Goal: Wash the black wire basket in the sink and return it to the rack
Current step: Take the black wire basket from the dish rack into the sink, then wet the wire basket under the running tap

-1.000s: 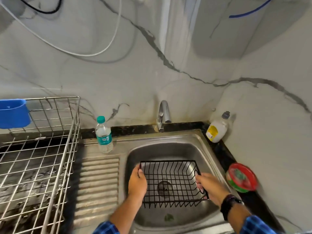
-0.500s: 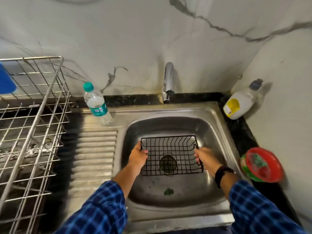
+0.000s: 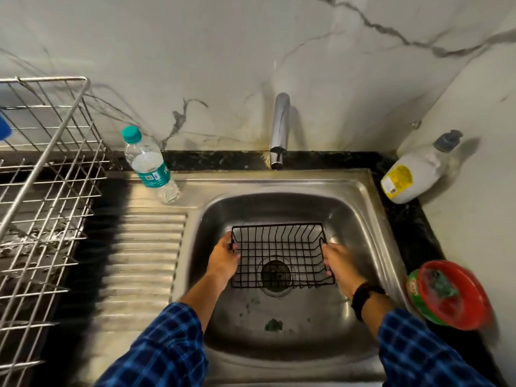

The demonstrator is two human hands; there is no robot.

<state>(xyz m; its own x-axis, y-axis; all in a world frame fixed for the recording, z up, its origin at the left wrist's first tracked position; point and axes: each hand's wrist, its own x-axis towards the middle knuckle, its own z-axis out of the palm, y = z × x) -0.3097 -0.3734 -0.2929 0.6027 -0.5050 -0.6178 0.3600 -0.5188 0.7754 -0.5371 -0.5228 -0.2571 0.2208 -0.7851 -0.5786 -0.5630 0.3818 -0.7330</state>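
black wire basket: inside the sink bowl, open side up, held over the drain; whether its base touches the sink floor can't tell
left hand: clamped on the basket's left short side, thumb hooked over the top rim wire, fingers wrapped around the outside
right hand: gripping the basket's right short side near the handle loop; motion-blurred, exact finger placement can't tell
sink: stainless steel, single bowl, ribbed drainboard on its left side
drain: round, dark, visible through the basket's bottom wires
green scrap: small bit on the sink floor, nearer the camera than the basket, apart from it
faucet: chrome spout at the back edge, above the far end of the bowl; no water stream visible
rack: silver wire dish rack on the counter, left of the drainboard
water bottle: clear plastic, teal cap and label, standing at the drainboard's back corner, just beside the rack
soap bottle: white with yellow label, dark pump top, in the back right corner against the wall
red dish: round, red and green, something green inside, on the dark counter right of the sink; blurred
sleeves: blue plaid on both forearms
wristband: black, on the right wrist
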